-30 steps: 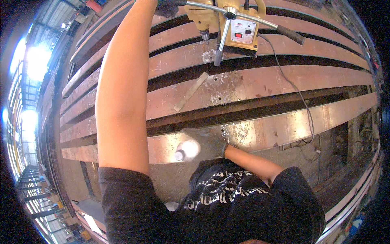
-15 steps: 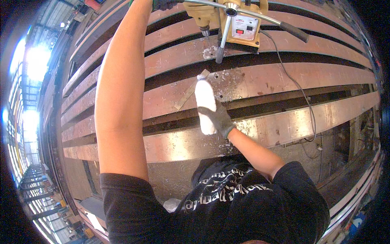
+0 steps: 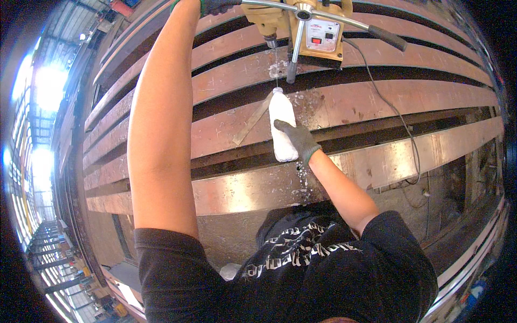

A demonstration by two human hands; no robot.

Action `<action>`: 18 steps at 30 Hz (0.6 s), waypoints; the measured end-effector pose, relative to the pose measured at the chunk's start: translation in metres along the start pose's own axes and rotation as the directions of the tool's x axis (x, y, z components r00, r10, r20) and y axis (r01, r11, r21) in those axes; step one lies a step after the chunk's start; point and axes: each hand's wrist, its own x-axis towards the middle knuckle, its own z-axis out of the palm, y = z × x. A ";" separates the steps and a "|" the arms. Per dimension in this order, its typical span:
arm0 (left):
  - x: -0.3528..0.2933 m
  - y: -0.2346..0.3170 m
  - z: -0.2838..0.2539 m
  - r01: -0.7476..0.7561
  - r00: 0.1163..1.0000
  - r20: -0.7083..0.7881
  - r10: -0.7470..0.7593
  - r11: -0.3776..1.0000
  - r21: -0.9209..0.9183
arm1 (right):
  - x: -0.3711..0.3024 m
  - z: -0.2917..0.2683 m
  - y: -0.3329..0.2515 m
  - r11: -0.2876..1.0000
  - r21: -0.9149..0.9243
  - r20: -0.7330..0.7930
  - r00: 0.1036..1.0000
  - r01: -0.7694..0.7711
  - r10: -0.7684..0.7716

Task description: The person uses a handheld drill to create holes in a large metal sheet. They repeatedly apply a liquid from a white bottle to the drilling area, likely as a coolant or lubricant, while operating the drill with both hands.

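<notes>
My gloved right hand (image 3: 297, 139) is wrapped around a white plastic squeeze bottle (image 3: 282, 110), its neck pointing away from me. A thin, pale streak of liquid runs from the bottle's tip toward the chuck (image 3: 271, 41) of a yellow magnetic drill (image 3: 326, 47). At the far end of my outstretched arm, my gloved left hand (image 3: 218, 5) is closed on the end of one of the drill's feed handle (image 3: 269, 3) spokes. The upper edge of the picture cuts that hand off partly.
Long rust-brown steel beams (image 3: 388, 102) lie side by side with dark gaps between them. A flat metal strip (image 3: 250, 124) lies left of the bottle. Chips and wet spots surround drilled holes. The drill's black cable (image 3: 396, 110) loops down the right side.
The bottle has moved away from me and slightly right, closer to the drill. A liquid streak now shows at its tip. My left hand stays on the handle, which has barely shifted.
</notes>
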 end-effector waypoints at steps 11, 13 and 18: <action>-0.008 0.005 0.000 0.028 1.000 -0.012 -0.029 0.999 -0.045 | -0.013 0.000 -0.009 0.988 -0.147 -0.060 0.997 0.047 -0.056; -0.007 0.003 0.000 -0.009 1.000 -0.004 0.009 0.999 -0.032 | -0.008 0.000 -0.005 0.988 -0.155 -0.068 0.997 0.008 -0.019; -0.002 -0.006 0.000 -0.143 0.989 0.060 0.135 0.977 0.160 | -0.010 -0.003 -0.004 0.980 -0.197 -0.046 0.999 0.013 -0.023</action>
